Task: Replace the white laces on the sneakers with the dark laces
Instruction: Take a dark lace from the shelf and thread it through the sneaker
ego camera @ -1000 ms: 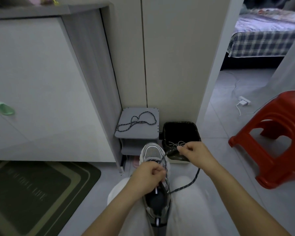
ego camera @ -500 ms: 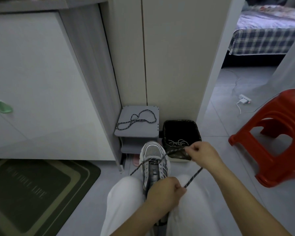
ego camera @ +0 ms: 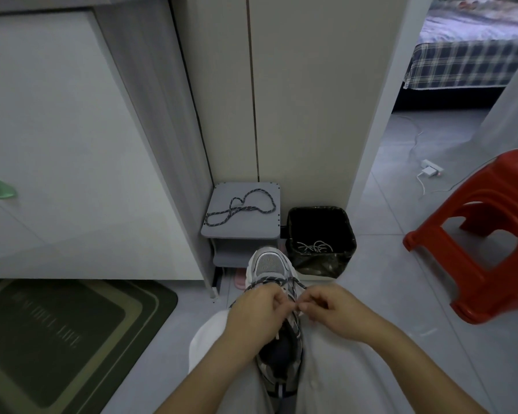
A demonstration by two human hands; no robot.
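So the sneaker [ego camera: 271, 264] is wedged upright-ish between the person's knees, toe pointing away toward the wall. The dark lace [ego camera: 269, 280] already crosses the lowest eyelets near the toe. Left hand [ego camera: 257, 309] is curled down over the lacing area and looks to be gripping one run of that lace. Right hand [ego camera: 326, 312] is pinching the other run between thumb and forefinger, right at the eyelet row. The two hands are nearly touching.

My take: that lace is a round braided cord, light and floppy, so it goes limp if you hold it far back. Best to pinch it right by the stiff tip and poke that through. The shoe itself seems light but wobbly, so the knees do the clamping.

The second dark lace [ego camera: 240, 209] lies looped on the grey step shelf [ego camera: 243, 231]. The white laces [ego camera: 313, 248] are dumped in the black bin [ego camera: 317, 208] beside it.
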